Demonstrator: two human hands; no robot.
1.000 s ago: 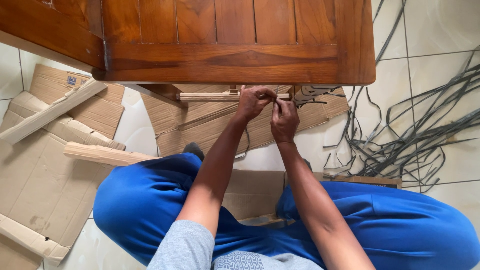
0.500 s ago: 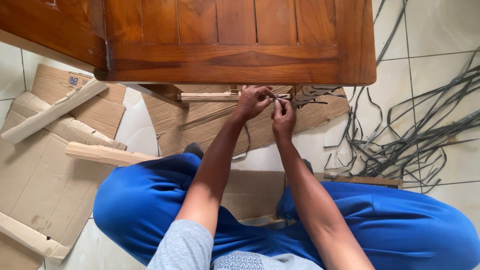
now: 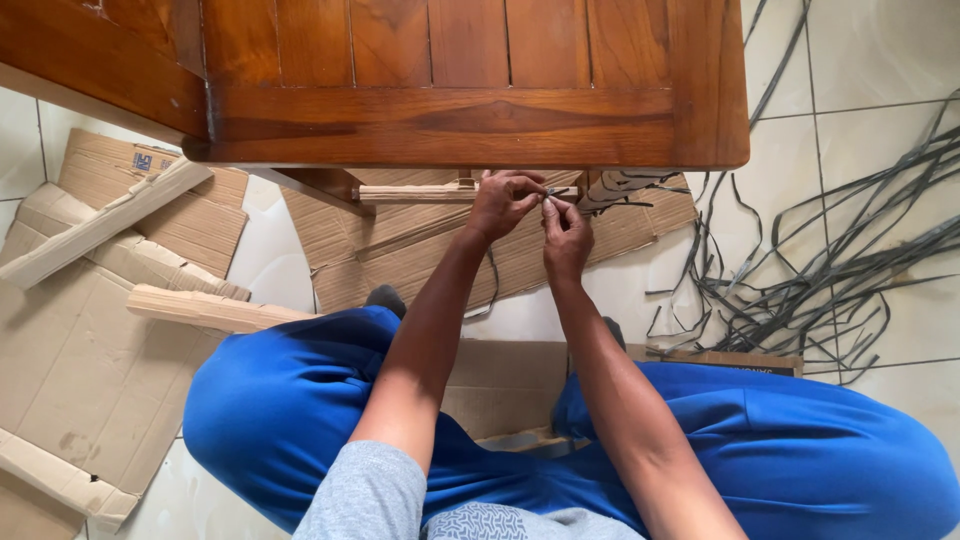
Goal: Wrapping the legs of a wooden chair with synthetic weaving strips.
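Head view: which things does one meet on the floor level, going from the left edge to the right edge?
Flat cardboard → loose wood strip → left hand → right hand → tangle of grey straps.

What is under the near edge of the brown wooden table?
Under the wooden table: a pale wooden bar, flattened cardboard, and the left hand and right hand pinching something thin. Anything further under the top is hidden.
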